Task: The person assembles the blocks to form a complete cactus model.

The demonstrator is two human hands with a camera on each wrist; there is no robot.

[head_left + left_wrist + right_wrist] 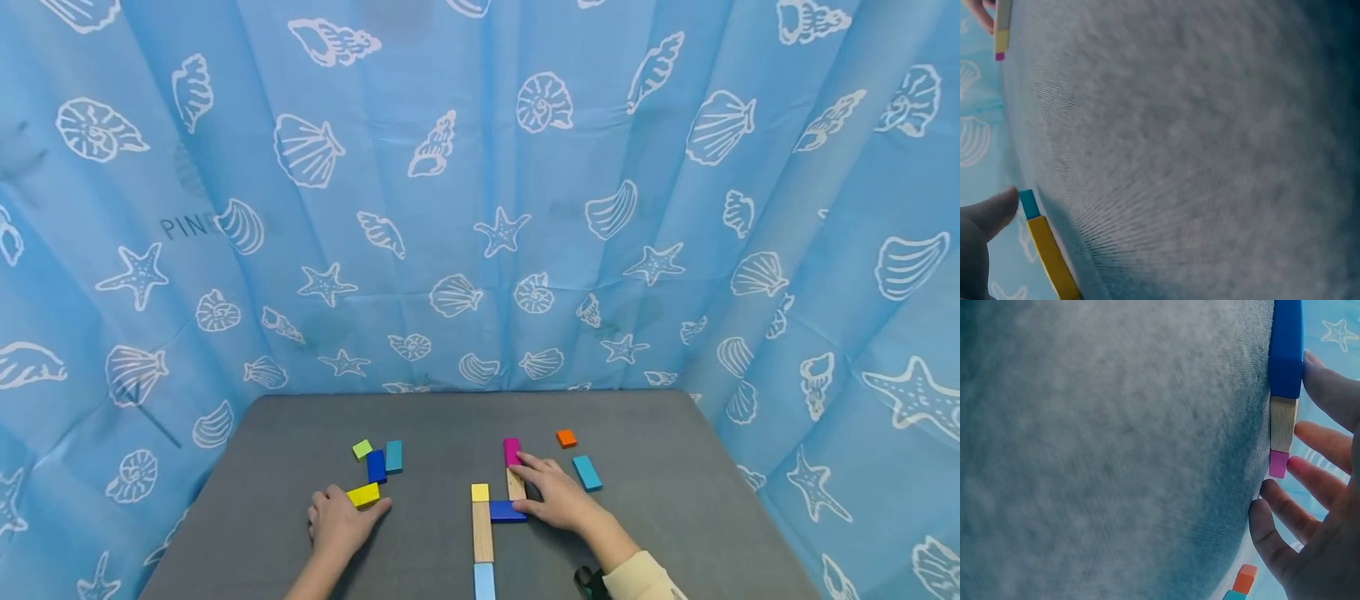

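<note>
My left hand (337, 521) is low around a yellow block (363, 496), fingers at its left end and thumb spread off to the right. The left wrist view has that thumb (997, 212) near the end of a teal block (1029, 204), beyond the yellow one. With extended fingers my right hand (558, 496) rests along a row of joined blocks. Its thumb is at a dark blue block (1286, 350), and its fingertips are at a plain wooden block (1282, 424) and a magenta block (1279, 464).
A yellow cube (480, 492), a long wooden block (483, 532) and a light blue block (484, 581) form a line joining the dark blue one. Lime (362, 450), blue (377, 467) and teal blocks lie left; orange (566, 438) and turquoise (587, 472) blocks right. A shell-patterned curtain (480, 250) surrounds the grey table.
</note>
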